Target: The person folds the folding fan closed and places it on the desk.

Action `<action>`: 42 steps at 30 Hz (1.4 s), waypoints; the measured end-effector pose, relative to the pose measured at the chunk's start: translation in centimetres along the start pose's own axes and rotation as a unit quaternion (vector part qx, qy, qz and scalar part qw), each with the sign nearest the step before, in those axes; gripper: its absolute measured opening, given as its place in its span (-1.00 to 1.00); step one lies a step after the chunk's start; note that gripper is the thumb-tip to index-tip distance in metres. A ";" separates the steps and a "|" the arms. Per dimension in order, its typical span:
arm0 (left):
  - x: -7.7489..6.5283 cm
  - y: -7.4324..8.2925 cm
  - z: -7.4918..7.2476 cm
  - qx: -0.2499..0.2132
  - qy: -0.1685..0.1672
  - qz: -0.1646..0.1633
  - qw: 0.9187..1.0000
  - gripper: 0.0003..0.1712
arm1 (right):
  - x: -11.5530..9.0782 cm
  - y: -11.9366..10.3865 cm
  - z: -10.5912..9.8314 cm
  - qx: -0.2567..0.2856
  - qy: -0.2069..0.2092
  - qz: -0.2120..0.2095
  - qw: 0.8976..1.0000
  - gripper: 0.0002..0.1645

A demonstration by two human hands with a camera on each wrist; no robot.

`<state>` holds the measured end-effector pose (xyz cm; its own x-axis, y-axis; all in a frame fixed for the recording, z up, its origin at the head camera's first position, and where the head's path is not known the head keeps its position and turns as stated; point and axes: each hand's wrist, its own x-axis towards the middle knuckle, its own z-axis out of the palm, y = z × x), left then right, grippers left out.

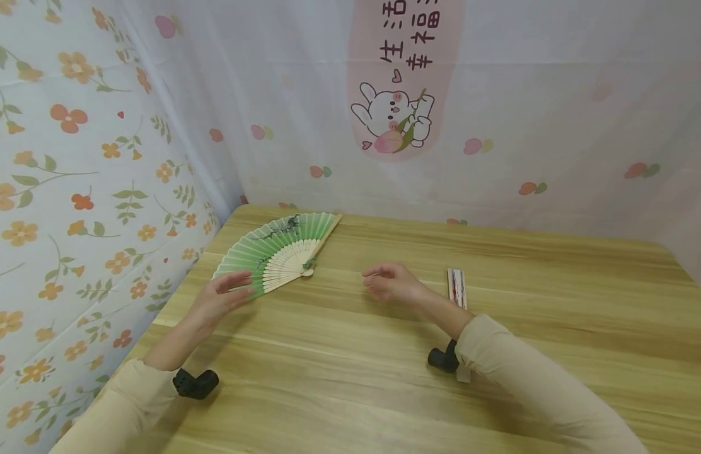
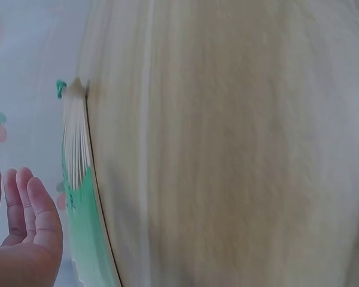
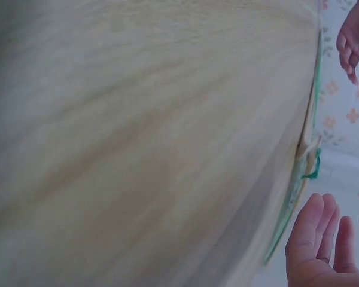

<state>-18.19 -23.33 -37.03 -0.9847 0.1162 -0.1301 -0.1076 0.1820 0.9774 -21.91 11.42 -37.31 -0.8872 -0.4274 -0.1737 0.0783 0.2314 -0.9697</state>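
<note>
A green folding fan (image 1: 273, 243) lies spread on the table at the back left, its pale slatted ribs meeting at a pivot with a green tassel. My left hand (image 1: 222, 296) hovers by the fan's left lower edge, overlapping it in the head view, fingers loosely bent around nothing. To the right of the pivot, my right hand (image 1: 393, 284) is held above the wood with relaxed fingers and an empty palm. The left wrist view shows the fan (image 2: 87, 221) edge-on beside the left hand (image 2: 33, 233). In the right wrist view the right hand (image 3: 323, 245) appears near the fan's tassel (image 3: 314, 166).
A long narrow white strip with red and dark printing (image 1: 456, 284) lies under the right forearm, its middle hidden. Black wrist devices (image 1: 196, 383) sit at both cuffs. Behind the wooden table (image 1: 328, 378) hangs a printed cloth (image 1: 294, 94); a floral one (image 1: 72, 189) hangs at left.
</note>
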 end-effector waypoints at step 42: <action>-2.5 -3.0 -4.4 -0.007 0.086 -0.044 0.995 -0.25 | 6.6 -1.1 4.9 0.083 0.028 0.050 0.995 -0.57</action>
<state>-15.96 -28.51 -38.93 -0.9801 -0.0688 -0.1863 -0.1955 0.1704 0.9658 -25.57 4.03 -38.20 -0.8949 -0.3584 -0.2658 0.2376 0.1216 -0.9637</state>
